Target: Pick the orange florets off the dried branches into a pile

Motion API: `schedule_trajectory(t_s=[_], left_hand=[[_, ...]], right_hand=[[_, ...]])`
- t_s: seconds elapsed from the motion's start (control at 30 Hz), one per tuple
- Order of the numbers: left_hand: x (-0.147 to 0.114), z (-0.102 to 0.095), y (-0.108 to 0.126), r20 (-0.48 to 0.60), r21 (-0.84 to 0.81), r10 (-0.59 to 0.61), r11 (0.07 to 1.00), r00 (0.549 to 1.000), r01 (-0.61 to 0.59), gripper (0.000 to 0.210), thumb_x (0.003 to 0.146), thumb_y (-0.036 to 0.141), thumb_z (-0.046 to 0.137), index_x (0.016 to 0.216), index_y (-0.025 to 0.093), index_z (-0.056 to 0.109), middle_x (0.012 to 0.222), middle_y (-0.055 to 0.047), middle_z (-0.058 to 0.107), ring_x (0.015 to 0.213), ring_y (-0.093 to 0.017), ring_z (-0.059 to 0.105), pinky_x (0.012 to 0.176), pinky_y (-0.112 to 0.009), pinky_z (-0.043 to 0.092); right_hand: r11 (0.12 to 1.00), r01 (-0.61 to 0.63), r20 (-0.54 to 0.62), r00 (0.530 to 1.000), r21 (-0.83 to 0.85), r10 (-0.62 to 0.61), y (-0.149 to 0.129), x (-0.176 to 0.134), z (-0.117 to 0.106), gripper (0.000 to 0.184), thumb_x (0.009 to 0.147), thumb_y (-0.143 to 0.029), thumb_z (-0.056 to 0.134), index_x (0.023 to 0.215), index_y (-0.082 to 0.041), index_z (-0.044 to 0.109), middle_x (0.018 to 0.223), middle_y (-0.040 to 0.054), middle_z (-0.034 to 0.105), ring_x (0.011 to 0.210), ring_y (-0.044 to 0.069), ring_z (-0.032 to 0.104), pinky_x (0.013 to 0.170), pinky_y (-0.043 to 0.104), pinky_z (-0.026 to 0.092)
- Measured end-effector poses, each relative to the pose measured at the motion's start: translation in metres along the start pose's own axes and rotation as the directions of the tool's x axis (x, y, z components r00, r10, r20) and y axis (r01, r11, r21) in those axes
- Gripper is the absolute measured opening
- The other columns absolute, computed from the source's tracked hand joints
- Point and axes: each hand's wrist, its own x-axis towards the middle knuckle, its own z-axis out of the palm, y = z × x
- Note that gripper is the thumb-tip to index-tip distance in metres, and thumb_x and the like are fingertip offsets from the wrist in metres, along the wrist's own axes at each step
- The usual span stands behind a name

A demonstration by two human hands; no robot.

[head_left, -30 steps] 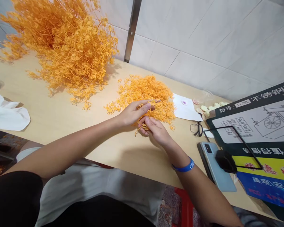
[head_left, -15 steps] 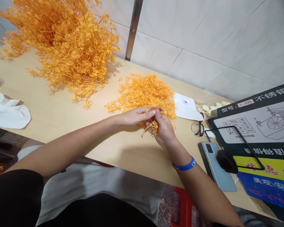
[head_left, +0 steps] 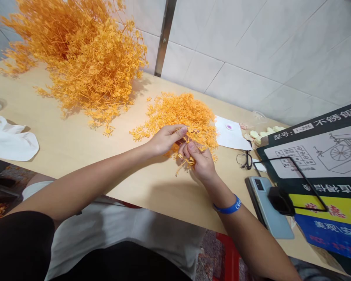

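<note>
My right hand (head_left: 201,160), with a blue wristband (head_left: 228,205) below it, is closed on an orange plastic flower sprig (head_left: 190,160) whose stem ends hang below the fingers. Up and to the left, my left hand (head_left: 170,137) pinches thumb against fingers at the edge of the orange strands; it seems to grip a tip of the sprig, though the fingertips partly hide it. Right behind both hands lies a small pile of orange sprigs (head_left: 184,111). A much larger heap of orange sprigs (head_left: 96,66) stands at the back left of the table.
On the right lie a phone (head_left: 273,218), eyeglasses (head_left: 244,160) and a printed carton (head_left: 324,168). White paper with a purple mark (head_left: 234,136) is beside the small pile, near pale cream flowers (head_left: 256,135). A crumpled white cloth (head_left: 13,140) lies at the left. A tiled wall (head_left: 236,47) bounds the back.
My left hand has drawn up and slightly left, away from the right, its flat fingers now curled into a pinch. My right hand stays nearly in place, its thumb lower on the sprig.
</note>
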Motion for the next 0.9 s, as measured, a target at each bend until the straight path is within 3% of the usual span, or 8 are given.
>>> schedule_trajectory(t_s=[0.1, 0.17, 0.33, 0.47, 0.67, 0.8, 0.9], left_hand=[[0.003, -0.009, 0.002, -0.094, -0.049, -0.057, 0.997, 0.994, 0.052, 0.06, 0.088, 0.069, 0.049, 0.095, 0.014, 0.069, 0.053, 0.0, 0.058, 0.05, -0.012, 0.058, 0.058, -0.024, 0.049], [0.005, -0.014, 0.004, -0.108, -0.066, -0.08, 0.995, 0.991, 0.073, 0.06, 0.09, 0.067, 0.046, 0.103, 0.014, 0.07, 0.056, -0.001, 0.06, 0.053, -0.012, 0.06, 0.058, -0.024, 0.049], [0.003, -0.009, 0.01, 0.033, -0.132, -0.108, 0.985, 0.994, 0.111, 0.065, 0.082, 0.072, 0.055, 0.114, 0.016, 0.067, 0.098, -0.012, 0.072, 0.093, -0.021, 0.069, 0.074, -0.027, 0.053], [0.002, -0.004, 0.008, 0.102, -0.14, -0.067, 0.987, 0.993, 0.081, 0.066, 0.071, 0.069, 0.07, 0.108, 0.013, 0.068, 0.103, -0.015, 0.072, 0.103, -0.024, 0.067, 0.083, -0.031, 0.052], [0.003, 0.0, -0.004, 0.014, -0.238, -0.115, 0.964, 0.993, 0.115, 0.05, 0.076, 0.061, 0.072, 0.083, 0.013, 0.062, 0.079, -0.008, 0.073, 0.075, -0.017, 0.07, 0.076, -0.029, 0.053], [0.004, 0.001, -0.005, -0.042, -0.318, -0.218, 0.928, 0.975, 0.193, 0.037, 0.088, 0.051, 0.063, 0.087, 0.014, 0.059, 0.063, -0.002, 0.067, 0.059, -0.013, 0.066, 0.067, -0.026, 0.054], [0.005, -0.008, 0.001, -0.177, -0.357, -0.218, 0.923, 0.96, 0.144, 0.033, 0.097, 0.047, 0.049, 0.092, 0.016, 0.059, 0.044, 0.008, 0.048, 0.041, -0.009, 0.052, 0.062, -0.025, 0.054]], right_hand=[[0.998, -0.044, 0.118, 0.992, 0.045, 0.038, 0.001, -0.004, 0.0, 0.052, 0.085, -0.06, 0.06, 0.055, -0.02, 0.049, 0.06, 0.0033, 0.052, 0.056, 0.015, 0.048, 0.056, 0.031, 0.038], [0.993, -0.077, 0.121, 0.991, 0.094, 0.066, 0.002, -0.005, -0.001, 0.05, 0.085, -0.059, 0.06, 0.056, -0.02, 0.049, 0.06, 0.0025, 0.05, 0.056, 0.015, 0.047, 0.054, 0.031, 0.038], [0.979, -0.086, -0.065, 0.993, 0.185, 0.099, 0.003, 0.002, -0.004, 0.049, 0.085, -0.057, 0.062, 0.057, -0.02, 0.046, 0.058, -0.0002, 0.046, 0.054, 0.013, 0.044, 0.053, 0.029, 0.039], [0.98, -0.114, -0.08, 0.988, 0.162, 0.129, 0.006, 0.004, -0.006, 0.049, 0.085, -0.058, 0.062, 0.057, -0.02, 0.048, 0.059, -0.0001, 0.047, 0.056, 0.013, 0.046, 0.055, 0.029, 0.04], [0.997, -0.033, -0.005, 0.999, 0.074, 0.033, 0.008, 0.002, -0.006, 0.048, 0.087, -0.055, 0.059, 0.056, -0.02, 0.047, 0.059, 0.0021, 0.051, 0.059, 0.015, 0.047, 0.057, 0.03, 0.039], [0.999, -0.015, 0.053, 0.998, 0.051, 0.012, 0.004, 0.001, -0.006, 0.052, 0.085, -0.06, 0.059, 0.054, -0.021, 0.044, 0.055, 0.0019, 0.049, 0.053, 0.015, 0.044, 0.054, 0.031, 0.035], [0.999, -0.036, 0.099, 0.995, 0.038, 0.032, 0.001, -0.002, -0.004, 0.053, 0.085, -0.061, 0.059, 0.054, -0.021, 0.045, 0.057, 0.003, 0.05, 0.054, 0.015, 0.043, 0.053, 0.031, 0.034]])
